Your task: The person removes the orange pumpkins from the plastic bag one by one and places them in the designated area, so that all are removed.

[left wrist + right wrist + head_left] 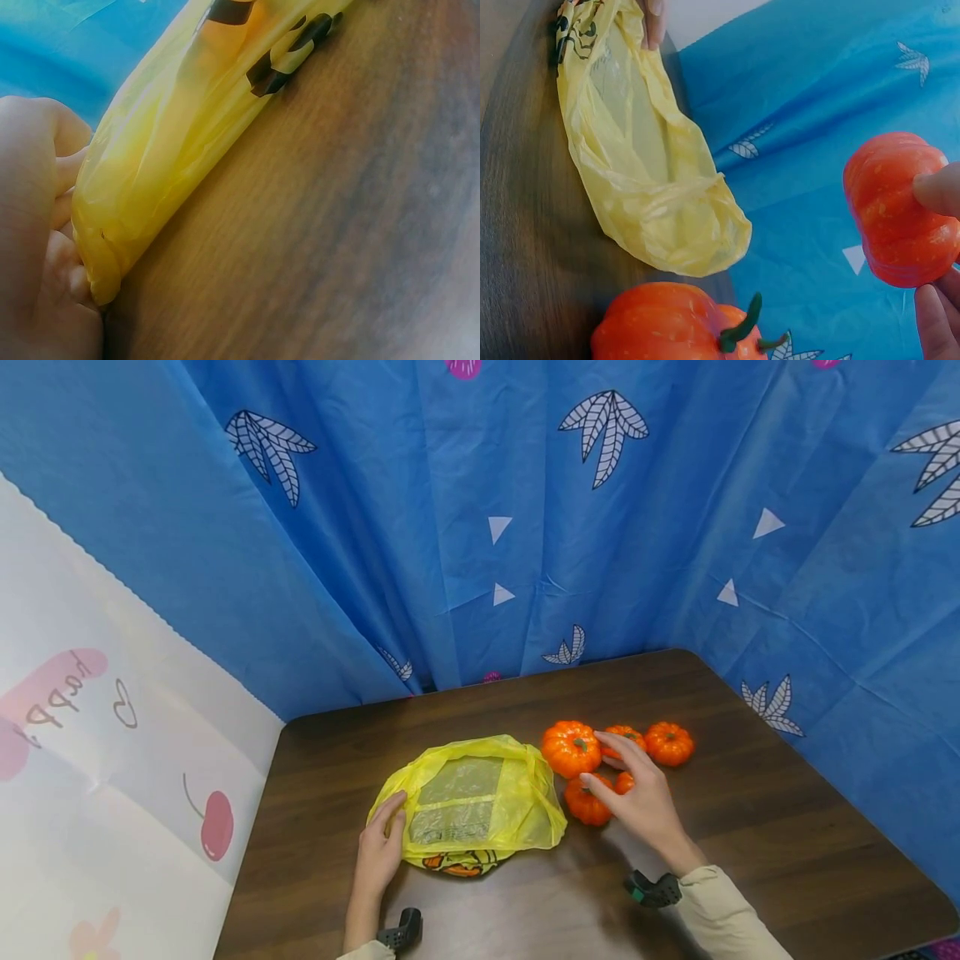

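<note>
A yellow plastic bag lies on the table with its mouth spread wide and a black-and-orange print along its near side. At the bag's left edge, my left hand grips the thin plastic; the left wrist view shows its fingers curled against the bag. My right hand holds an orange toy pumpkin, pinched between thumb and fingers in the right wrist view, above the table beside the bag's right end. Below it sits another pumpkin with a green stem.
More orange pumpkins stand around the right hand, one farthest right and one partly behind the fingers. The dark wooden table meets a blue patterned curtain at the back and a white printed sheet on the left.
</note>
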Demonstrator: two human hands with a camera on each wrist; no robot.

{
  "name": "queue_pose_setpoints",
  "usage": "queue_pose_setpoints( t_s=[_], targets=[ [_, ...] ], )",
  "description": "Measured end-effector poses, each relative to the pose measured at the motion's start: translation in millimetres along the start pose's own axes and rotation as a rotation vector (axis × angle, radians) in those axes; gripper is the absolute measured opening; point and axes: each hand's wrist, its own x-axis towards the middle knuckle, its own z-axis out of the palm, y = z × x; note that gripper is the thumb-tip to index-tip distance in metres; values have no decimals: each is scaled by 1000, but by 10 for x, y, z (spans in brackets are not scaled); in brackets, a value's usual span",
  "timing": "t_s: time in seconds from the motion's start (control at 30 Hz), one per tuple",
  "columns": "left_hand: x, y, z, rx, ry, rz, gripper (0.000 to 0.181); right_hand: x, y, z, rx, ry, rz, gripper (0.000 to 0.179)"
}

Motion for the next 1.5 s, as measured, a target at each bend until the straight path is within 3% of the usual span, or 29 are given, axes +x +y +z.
queue_pose_setpoints(
  t_s=[0.2, 0.53, 0.8, 1.17, 1.5],
  targets=[
    [-5, 5, -1, 4, -2, 10, 38, 1, 29, -54, 14, 31, 5, 68],
    [-6, 6, -3, 7, -1, 3, 38, -30, 79, -187, -72, 75, 6, 69],
    [-8, 10, 4, 13, 2, 3, 37, -18, 131, -301, -6, 117, -14, 71],
    [-16, 0, 6, 24, 1, -13, 38, -32, 161, -405, -1, 191, -24, 69],
    [-12, 9, 19, 29, 18, 2, 38, -89, 289, -557, -36, 215, 52, 71]
  ],
)
